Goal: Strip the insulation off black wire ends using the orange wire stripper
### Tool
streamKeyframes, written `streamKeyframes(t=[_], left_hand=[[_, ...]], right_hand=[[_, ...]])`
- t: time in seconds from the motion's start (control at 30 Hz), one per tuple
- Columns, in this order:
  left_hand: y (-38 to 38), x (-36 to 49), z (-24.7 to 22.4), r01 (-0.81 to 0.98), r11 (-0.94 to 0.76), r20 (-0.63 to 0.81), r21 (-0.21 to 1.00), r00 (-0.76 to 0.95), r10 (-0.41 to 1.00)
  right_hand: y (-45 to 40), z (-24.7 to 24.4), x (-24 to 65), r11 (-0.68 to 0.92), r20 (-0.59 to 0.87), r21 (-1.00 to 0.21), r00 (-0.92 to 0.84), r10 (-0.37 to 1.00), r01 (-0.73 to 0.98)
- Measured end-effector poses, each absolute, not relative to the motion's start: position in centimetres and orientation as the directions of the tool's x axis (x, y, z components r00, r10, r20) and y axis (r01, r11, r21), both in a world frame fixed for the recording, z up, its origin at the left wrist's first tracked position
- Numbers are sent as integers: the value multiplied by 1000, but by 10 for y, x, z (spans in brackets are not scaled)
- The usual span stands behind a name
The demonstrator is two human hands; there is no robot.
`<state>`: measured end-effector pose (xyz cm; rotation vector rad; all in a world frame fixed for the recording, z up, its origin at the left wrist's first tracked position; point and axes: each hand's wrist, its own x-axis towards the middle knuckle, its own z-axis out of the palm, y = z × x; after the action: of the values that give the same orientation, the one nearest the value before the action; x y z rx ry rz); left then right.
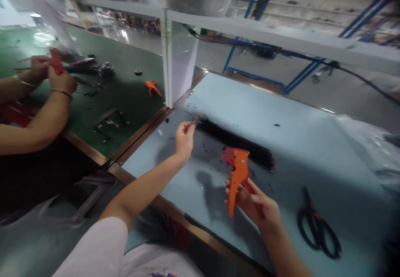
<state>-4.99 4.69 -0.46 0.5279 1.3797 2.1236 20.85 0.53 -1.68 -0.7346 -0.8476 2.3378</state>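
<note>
My right hand (254,204) grips an orange and red wire stripper (240,166), held up over the table with its jaws to the upper left. A bundle of thin black wires (236,137) lies beyond it, running from upper left to lower right. At the bundle's far left end, my left hand (185,138) has thumb and forefinger pinched together on a wire tip among the frayed, metallic-looking ends (200,118). Small dark scraps are scattered beside the bundle.
Black-handled scissors (318,227) lie at right on the light blue table (300,118). Clear plastic (365,143) covers the right edge. Left, a co-worker's hands (59,75) hold a red tool over a green table, where another orange stripper (152,87) lies. A white post (170,60) supports an overhead shelf.
</note>
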Motion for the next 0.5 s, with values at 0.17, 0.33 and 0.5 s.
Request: streamKeyframes(t=[0.17, 0.33, 0.5], left_hand=[[51, -58, -10, -307, -301, -31, 903, -745, 666], [52, -57, -14, -385, -245, -98, 889, -686, 721], [49, -54, -12, -315, -261, -33, 912, -693, 720]], right_hand=[[8, -17, 207, -624, -206, -711, -753, 625, -324], [7, -20, 209, -629, -175, -705, -780, 601, -327], [6, -19, 209, -621, -179, -715, -775, 606, -320]])
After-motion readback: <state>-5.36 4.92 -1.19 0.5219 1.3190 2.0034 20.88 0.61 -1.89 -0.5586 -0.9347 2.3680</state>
